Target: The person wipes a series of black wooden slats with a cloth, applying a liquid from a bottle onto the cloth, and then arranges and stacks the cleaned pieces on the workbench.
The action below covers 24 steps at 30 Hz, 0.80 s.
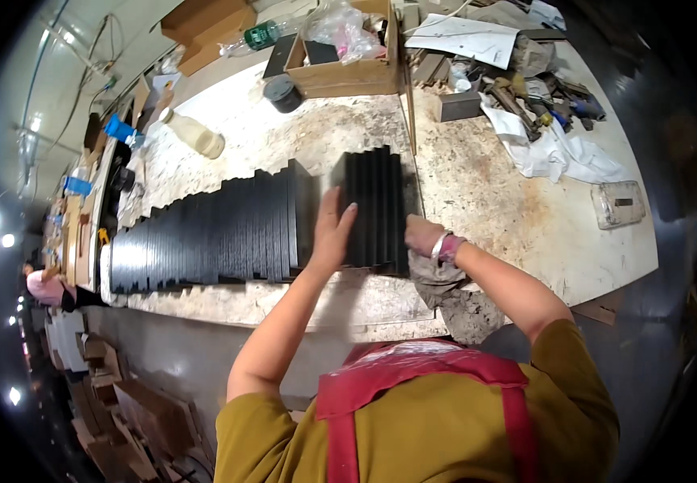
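Observation:
A long row of thin black slats (212, 229) stands on edge across the worktable, their ends uneven in height. To its right, past a narrow gap, stands a shorter group of black slats (374, 209). My left hand (332, 235) is in the gap, fingers stretched out, its thumb side against the shorter group. At the other side of that group is my right hand (424, 237), its fingers curled in by the last slat; what they grip, if anything, is hidden. A band circles my right wrist. Just below that hand, a crumpled grey rag (441, 282) lies at the table edge.
Behind the slats are a cream bottle (194, 134), a dark round tub (282, 94) and a cardboard box (344, 79) with plastic bags. Tools and scraps (538, 97) clutter the back right, near a pale block (616, 204). Another person (51, 287) is far left.

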Available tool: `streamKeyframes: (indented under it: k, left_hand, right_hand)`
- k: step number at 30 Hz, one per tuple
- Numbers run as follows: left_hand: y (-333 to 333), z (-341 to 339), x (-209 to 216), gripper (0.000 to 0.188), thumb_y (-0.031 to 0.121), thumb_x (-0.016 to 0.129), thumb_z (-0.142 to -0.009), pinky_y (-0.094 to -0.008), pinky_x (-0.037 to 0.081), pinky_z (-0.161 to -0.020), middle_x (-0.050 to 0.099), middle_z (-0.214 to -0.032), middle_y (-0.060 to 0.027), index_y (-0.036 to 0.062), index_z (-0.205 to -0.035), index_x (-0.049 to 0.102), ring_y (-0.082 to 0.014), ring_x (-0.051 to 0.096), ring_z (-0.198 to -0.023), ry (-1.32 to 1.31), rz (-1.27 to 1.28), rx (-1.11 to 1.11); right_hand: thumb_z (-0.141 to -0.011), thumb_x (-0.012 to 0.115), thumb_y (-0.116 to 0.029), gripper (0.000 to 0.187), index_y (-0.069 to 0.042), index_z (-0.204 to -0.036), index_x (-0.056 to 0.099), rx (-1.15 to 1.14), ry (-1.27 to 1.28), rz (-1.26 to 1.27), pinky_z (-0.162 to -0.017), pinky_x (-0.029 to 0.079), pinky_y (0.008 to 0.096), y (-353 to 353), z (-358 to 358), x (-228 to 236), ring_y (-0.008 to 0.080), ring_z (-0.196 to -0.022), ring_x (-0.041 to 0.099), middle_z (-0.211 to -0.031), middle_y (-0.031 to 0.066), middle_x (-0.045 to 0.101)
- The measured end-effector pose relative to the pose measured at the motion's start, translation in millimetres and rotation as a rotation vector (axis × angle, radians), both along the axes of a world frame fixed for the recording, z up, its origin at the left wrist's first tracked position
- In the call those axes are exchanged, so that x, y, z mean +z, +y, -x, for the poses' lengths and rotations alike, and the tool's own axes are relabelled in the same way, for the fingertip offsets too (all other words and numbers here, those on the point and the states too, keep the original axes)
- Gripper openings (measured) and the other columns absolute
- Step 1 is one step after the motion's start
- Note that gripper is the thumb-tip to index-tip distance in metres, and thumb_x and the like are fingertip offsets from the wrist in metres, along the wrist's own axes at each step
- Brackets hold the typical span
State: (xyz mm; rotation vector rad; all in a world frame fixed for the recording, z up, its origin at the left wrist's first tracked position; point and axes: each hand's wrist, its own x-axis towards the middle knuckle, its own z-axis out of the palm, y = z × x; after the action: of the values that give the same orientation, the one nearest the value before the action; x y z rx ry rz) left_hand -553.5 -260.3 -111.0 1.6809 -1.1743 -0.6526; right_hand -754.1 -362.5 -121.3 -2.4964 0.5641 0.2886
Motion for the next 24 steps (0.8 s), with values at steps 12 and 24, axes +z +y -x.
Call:
streamKeyframes:
  k: [12, 24]
  left_hand:
    - [30, -12, 103, 0.043, 0.01, 0.063, -0.084, -0.0433, 0.037, -0.105, 0.05, -0.132, -0.0178, 0.0027, -0.125, 0.053, -0.0368, 0.045, -0.126, -0.531, 0.192, -0.459]
    - [20, -35, 75, 0.036, 0.038, 0.064, -0.082, -0.0489, 0.037, -0.103, 0.06, -0.112, -0.0131, 0.0053, -0.097, 0.064, -0.0329, 0.049, -0.118, -0.6, -0.017, -1.062]
  right_hand:
    - [-0.084, 0.054, -0.021, 0.029, -0.005, -0.107, 0.062, -0.264, 0.008, -0.112, -0.083, 0.05, 0.044, 23, -71, 62, 0.0397, -0.096, 0.063, -0.1, 0.0222, 0.066]
    - [-0.086, 0.063, -0.027, 0.024, -0.01, -0.103, 0.067, -0.252, -0.681, 0.11, -0.08, 0.052, 0.0391, 10, -122, 141, 0.0274, -0.09, 0.063, -0.098, 0.0106, 0.063]
